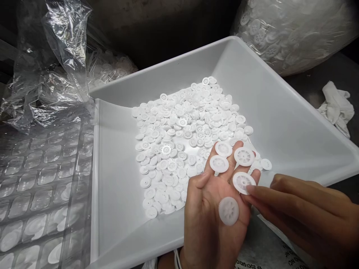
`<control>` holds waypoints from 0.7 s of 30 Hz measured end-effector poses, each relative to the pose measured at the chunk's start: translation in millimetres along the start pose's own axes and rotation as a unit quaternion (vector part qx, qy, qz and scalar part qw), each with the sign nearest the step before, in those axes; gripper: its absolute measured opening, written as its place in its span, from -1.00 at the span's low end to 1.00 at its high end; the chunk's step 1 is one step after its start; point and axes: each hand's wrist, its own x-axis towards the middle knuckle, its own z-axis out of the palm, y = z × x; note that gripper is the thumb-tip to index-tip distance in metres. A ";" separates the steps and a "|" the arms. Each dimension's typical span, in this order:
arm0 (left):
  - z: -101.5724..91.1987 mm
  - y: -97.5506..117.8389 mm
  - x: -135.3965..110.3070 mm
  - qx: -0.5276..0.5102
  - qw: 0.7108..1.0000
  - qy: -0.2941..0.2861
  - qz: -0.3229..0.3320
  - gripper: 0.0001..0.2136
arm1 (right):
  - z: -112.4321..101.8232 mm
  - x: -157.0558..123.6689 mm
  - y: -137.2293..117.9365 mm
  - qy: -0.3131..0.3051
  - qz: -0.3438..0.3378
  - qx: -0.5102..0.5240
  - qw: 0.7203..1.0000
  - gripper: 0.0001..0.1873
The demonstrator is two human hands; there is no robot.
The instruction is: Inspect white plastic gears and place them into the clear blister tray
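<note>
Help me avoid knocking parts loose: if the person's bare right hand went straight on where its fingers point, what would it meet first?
The right hand would first meet the round, white, spoked plastic disc at its fingertips; beyond it, probably the bare left hand, though depth is unclear.

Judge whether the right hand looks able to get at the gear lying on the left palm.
Probably yes: the right hand is close to the palm gear, and nothing covers it on the upturned left hand. The right hand is touching another gear, which it may need to release first.
</note>
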 end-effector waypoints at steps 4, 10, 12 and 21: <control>-2.4 -0.7 -0.1 -0.004 1.000 -0.017 0.007 -0.57 | 2.4 -2.0 0.2 0.013 0.030 0.025 0.999 -0.70; -2.9 -0.9 -0.3 0.006 1.000 -0.023 0.011 -0.62 | 5.6 -3.2 0.9 0.034 0.029 0.026 0.999 -0.69; -3.3 -0.1 -0.3 -0.001 1.000 -0.023 0.009 -0.61 | 5.1 -3.9 -0.2 0.027 0.026 0.030 0.999 -0.67; -2.0 -0.7 -0.1 0.006 1.000 -0.011 0.013 -0.50 | 8.2 -12.0 0.8 0.032 0.023 0.060 0.997 -0.64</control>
